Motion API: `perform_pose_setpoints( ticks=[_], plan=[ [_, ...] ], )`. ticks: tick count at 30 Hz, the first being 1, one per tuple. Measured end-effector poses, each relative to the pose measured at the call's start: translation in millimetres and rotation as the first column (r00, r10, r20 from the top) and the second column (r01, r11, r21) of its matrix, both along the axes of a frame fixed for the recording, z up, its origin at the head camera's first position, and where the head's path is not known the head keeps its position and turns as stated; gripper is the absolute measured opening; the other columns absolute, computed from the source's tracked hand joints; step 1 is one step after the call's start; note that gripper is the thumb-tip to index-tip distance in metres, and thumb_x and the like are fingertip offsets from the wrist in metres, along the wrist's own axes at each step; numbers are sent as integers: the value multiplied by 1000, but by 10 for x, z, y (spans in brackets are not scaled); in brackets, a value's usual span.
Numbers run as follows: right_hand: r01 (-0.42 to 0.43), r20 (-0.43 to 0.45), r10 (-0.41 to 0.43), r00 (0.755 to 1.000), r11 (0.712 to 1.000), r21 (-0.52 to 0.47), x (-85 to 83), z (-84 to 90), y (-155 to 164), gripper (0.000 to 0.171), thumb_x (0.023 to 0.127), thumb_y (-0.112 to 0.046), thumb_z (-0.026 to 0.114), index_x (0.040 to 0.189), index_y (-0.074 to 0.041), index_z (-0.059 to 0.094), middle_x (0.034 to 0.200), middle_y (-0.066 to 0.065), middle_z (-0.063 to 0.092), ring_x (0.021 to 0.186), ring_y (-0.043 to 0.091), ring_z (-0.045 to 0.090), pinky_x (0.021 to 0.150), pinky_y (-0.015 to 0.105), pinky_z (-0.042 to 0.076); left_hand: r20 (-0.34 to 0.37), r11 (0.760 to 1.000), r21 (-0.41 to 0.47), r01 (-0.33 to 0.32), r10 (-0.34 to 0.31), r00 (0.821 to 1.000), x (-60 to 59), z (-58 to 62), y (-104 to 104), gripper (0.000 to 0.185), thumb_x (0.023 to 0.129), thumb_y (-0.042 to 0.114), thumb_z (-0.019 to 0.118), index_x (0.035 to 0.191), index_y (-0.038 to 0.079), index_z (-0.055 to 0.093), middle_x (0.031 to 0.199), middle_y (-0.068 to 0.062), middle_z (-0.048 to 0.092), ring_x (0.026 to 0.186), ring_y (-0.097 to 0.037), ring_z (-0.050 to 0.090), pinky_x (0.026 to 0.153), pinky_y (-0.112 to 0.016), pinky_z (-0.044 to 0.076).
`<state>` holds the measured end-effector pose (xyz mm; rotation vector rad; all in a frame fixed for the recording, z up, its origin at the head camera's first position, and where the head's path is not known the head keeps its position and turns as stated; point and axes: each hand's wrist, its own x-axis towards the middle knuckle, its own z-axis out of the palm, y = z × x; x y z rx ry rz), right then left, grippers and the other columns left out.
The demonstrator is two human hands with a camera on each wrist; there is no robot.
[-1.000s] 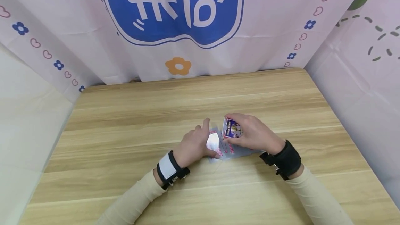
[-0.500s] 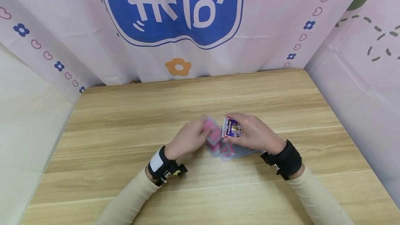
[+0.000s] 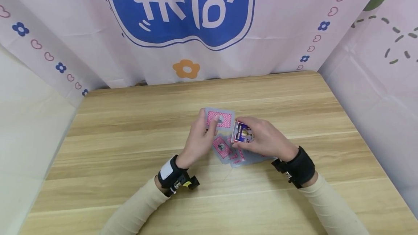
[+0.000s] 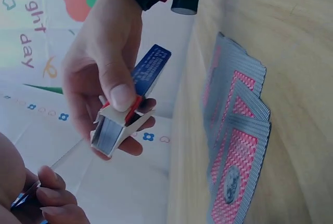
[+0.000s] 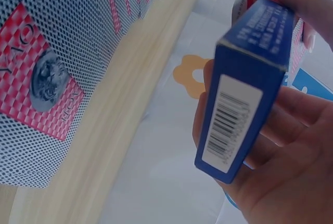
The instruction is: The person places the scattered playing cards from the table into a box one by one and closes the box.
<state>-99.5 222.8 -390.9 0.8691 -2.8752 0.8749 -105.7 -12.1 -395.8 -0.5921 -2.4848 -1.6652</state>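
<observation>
The left hand, near the middle of the head view, pinches a red-checked card, its thumb lying across the back. Half a second ago that hand was a blur lower down, over the left end of the spread; now the card is up and farther up the frame, back showing, its right edge just beside the open end of the card box — whether they touch, I cannot tell. The right hand, right of centre, grips the box between thumb and fingers and sits practically where it was. In the left wrist view the box's flaps stand open, with pale edges visible inside.

The fanned cards lie below the box in the head view, partly under the right hand; lifting the one card has left another back in plain sight at the left end of the fan.

For edges: the table ends along the upper middle of the frame, where the patterned cloth hangs down, and its sides slant out toward the lower corners. Both hands are well apart from all of these. Wood runs left of the left hand, above both hands, and down between the forearms — room on each of those sides.
</observation>
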Motion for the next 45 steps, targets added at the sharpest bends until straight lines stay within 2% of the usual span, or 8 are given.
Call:
perform_pose_setpoints(
  ticks=[8, 19, 23, 27, 35, 39, 42, 45],
  plan=[
    [31, -49, -32, 998, 999, -27, -1, 13, -15, 80, 80, -42, 92, 140, 1, 61, 121, 13, 75, 89, 14, 67, 76, 30, 57, 82, 999, -22, 47, -45, 996, 49, -71, 62, 25, 113, 21, 48, 128, 1, 49, 98, -18, 68, 77, -32, 68, 58, -24, 53],
    [-62, -45, 60, 997, 997, -49, 6, -31, -75, 72, 82, -39, 91, 137, -2, 62, 121, 10, 74, 93, 12, 69, 78, 29, 59, 255, 978, -124, 170, -135, 958, 72, -107, 72, 25, 113, 28, 47, 128, 9, 53, 96, -7, 71, 75, -18, 65, 62, -24, 50],
    [-35, -49, 33, 998, 999, -35, -1, -25, -66, 73, 82, -41, 91, 138, -3, 62, 119, 9, 74, 91, 11, 68, 75, 27, 58, 291, 987, -107, 117, -82, 953, 36, -71, 38, 28, 114, 31, 42, 125, 10, 57, 94, -5, 69, 74, -22, 61, 60, -25, 46],
    [3, -53, -4, 999, 1000, -24, 2, -6, -34, 75, 82, -42, 91, 139, -3, 62, 120, 9, 74, 90, 11, 68, 75, 28, 57, 276, 994, -82, 69, -44, 960, 22, -32, 12, 24, 113, 25, 45, 118, 9, 61, 91, -6, 63, 75, -18, 55, 62, -24, 44],
    [-60, -46, 56, 997, 995, -75, 22, 3, -57, 73, 81, -35, 92, 138, -2, 62, 124, 11, 73, 96, 14, 70, 78, 28, 60, 233, 974, -120, 191, -159, 959, 77, -126, 100, 18, 111, 24, 51, 107, 10, 61, 91, -9, 68, 70, -9, 55, 61, -22, 45],
    [-58, -46, 55, 997, 996, -64, 19, -2, -58, 73, 81, -34, 93, 139, -1, 61, 124, 12, 73, 94, 13, 69, 76, 27, 59, 172, 973, -177, 151, -121, 978, 74, -130, 103, 16, 109, 25, 55, 106, 11, 62, 86, -1, 66, 68, -8, 54, 59, -21, 44],
    [-24, -41, 22, 999, 999, -46, 10, -5, -39, 76, 80, -37, 93, 140, -2, 61, 123, 11, 73, 90, 12, 67, 76, 28, 57, 68, 938, -338, 71, -51, 996, 29, -140, 58, 18, 108, 27, 58, 110, 10, 64, 88, -2, 65, 70, -11, 54, 60, -24, 44],
    [9, -40, -10, 999, 1000, -26, 3, -6, -18, 79, 80, -40, 93, 141, -2, 61, 121, 10, 74, 89, 12, 66, 77, 30, 57, 0, 810, -586, 21, -26, 1000, 3, -170, -13, 33, 102, 37, 69, 110, 5, 66, 94, -6, 61, 77, -17, 53, 61, -27, 45]
  ],
)
